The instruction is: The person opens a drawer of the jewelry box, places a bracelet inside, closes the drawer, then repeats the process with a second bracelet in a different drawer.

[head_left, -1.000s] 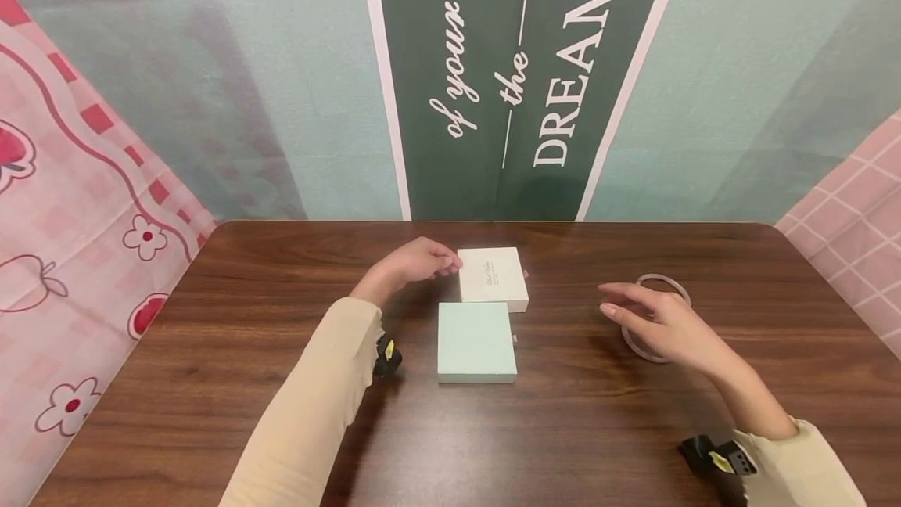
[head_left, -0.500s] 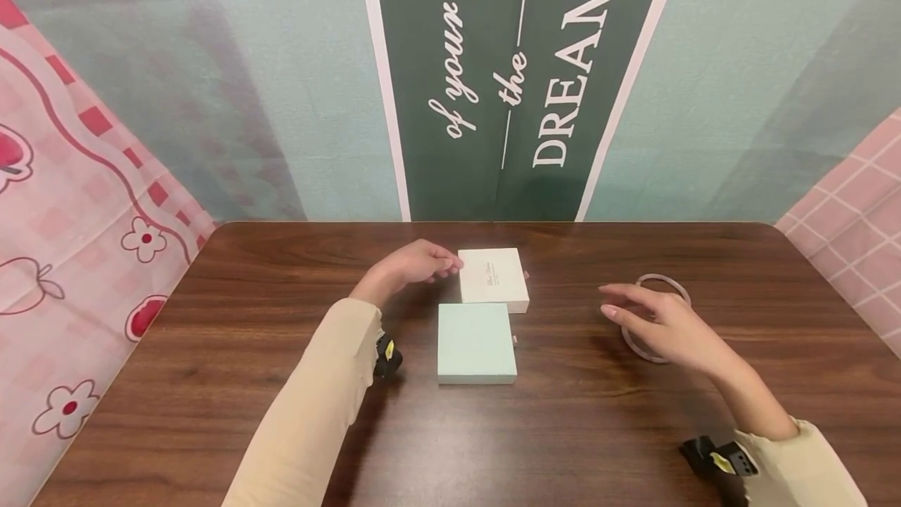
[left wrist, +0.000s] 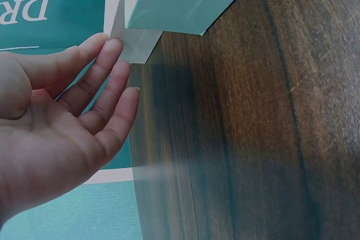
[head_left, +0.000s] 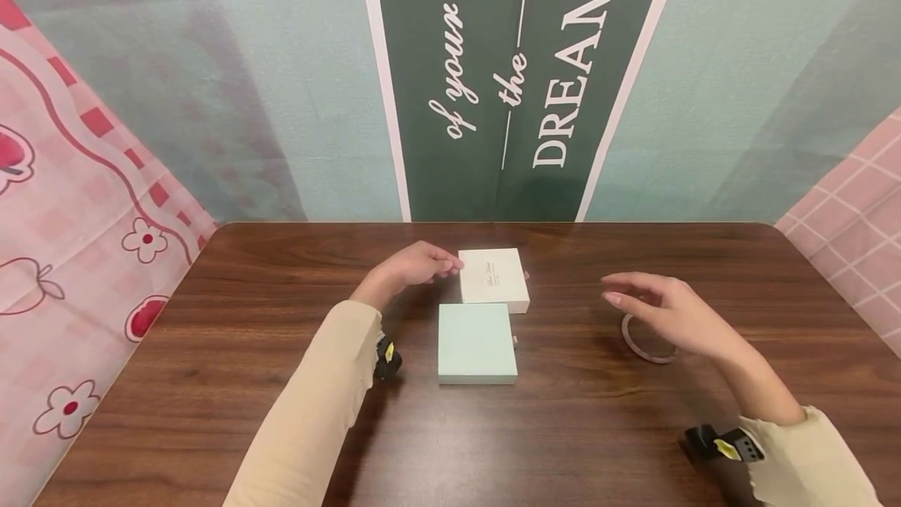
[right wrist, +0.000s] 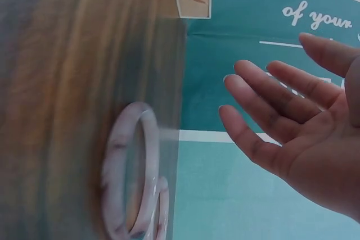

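In the head view, my left hand (head_left: 418,264) reaches to the left edge of a flat white box (head_left: 494,278) with small print on its lid. In the left wrist view, the thumb and fingertips lie at that box's edge, loosely bent; whether they press it cannot be told. Nearer stands a mint-green box (head_left: 476,341) with a small tab on its right side. My right hand (head_left: 672,310) hovers with relaxed fingers above a pale, mottled bangle (head_left: 647,357), holding nothing. The right wrist view shows that bangle (right wrist: 115,172) and part of a second bangle (right wrist: 163,209) behind it.
A dark wood-grain table (head_left: 563,444) carries everything. Behind it hangs a green cloth with white lettering (head_left: 493,100). Pink patterned cloth (head_left: 105,217) drapes at the left, and pink checked cloth (head_left: 852,217) at the right.
My right hand has lifted and shifted slightly to the right, now covering the bangle farther back in the head view. The left hand and both boxes have hardly moved.
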{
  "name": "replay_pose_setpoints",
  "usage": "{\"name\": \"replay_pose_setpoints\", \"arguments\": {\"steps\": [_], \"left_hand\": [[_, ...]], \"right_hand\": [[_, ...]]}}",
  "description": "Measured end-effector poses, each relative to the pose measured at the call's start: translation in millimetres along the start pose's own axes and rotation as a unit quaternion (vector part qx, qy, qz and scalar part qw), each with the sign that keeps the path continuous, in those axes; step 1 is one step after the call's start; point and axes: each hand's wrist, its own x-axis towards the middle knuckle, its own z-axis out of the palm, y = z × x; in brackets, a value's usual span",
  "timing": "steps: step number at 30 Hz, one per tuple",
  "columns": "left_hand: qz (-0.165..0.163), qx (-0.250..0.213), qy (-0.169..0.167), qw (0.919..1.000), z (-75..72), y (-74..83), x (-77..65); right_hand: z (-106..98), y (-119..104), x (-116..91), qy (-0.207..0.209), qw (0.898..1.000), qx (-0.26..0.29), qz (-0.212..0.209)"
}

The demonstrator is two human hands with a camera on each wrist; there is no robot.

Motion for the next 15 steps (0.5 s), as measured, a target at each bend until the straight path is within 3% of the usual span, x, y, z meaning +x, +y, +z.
{"name": "replay_pose_setpoints", "arguments": {"steps": [6, 15], "left_hand": [[0.002, -0.001, 0.004, 1.0, 1.2, -2.0, 0.1], [0.002, 0.006, 0.01, 0.9999, 1.7, -0.8, -0.5]], "right_hand": [[-7.3, -2.0, 17.7, -0.046, 0.994, 0.1, 0.007], [-6.0, -1.5, 53.7, -0.095, 0.968, 0.22, 0.068]]}}
